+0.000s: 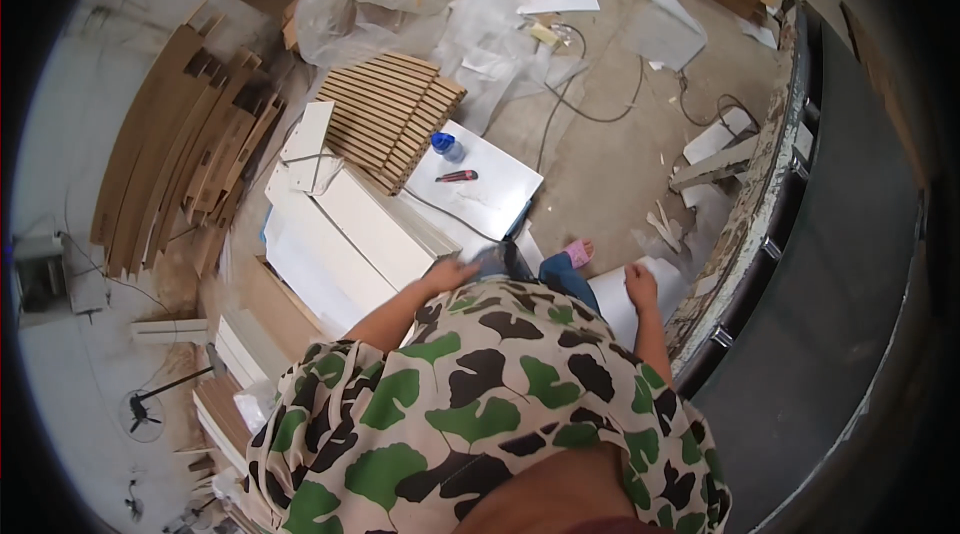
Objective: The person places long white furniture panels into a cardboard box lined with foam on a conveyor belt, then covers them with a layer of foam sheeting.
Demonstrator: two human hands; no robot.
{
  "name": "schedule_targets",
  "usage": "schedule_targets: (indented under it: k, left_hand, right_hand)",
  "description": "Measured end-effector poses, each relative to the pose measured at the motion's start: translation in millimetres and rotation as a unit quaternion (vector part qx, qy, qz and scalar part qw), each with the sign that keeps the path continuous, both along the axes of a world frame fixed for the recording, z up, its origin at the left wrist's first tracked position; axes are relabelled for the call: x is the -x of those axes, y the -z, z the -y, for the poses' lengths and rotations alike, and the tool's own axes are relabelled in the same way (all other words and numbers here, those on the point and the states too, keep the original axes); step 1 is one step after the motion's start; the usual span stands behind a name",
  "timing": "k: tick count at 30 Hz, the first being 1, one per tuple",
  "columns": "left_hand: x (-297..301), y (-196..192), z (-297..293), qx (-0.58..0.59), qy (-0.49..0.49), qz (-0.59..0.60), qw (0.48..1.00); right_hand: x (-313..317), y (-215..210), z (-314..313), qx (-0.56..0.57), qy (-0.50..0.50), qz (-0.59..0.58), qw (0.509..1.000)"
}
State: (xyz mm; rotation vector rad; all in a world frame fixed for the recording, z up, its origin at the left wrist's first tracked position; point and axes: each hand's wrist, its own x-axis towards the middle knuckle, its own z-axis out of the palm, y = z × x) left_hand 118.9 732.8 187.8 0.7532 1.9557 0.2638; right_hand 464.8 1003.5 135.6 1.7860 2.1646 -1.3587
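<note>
My left hand [450, 276] hangs beside the front end of a stack of long white panels [375, 219], close to my dark trousers. Its fingers look loosely stretched, with nothing visible in them. On the right, my right hand [641, 287] is raised over a white sheet [655, 274] on the floor, its fingers curled in and no object showing. Ahead of me lies a glossy white board [495, 184]. On it are a clear bottle with a blue cap [447, 147] and a red and black utility knife [457, 176].
Slatted brown panels [385, 114] lie beyond the white stack. Crumpled plastic wrap [400, 4] and a dark cable [600, 119] spread over the floor. Brown cardboard pieces [160, 144] lean at the left. A long dark machine or counter edge [800, 184] runs along my right.
</note>
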Motion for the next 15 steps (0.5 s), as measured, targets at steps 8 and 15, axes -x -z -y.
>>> schedule_targets:
  k: [8, 15]
  left_hand:
    - [-7, -74, -142, -0.116, 0.033, -0.068, 0.99]
    - [46, -37, -205, -0.082, -0.084, 0.001, 0.993]
  right_hand:
    - [35, -17, -61, 0.07, -0.131, 0.029, 0.988]
    - [-13, 107, 9, 0.174, -0.141, 0.029, 0.974]
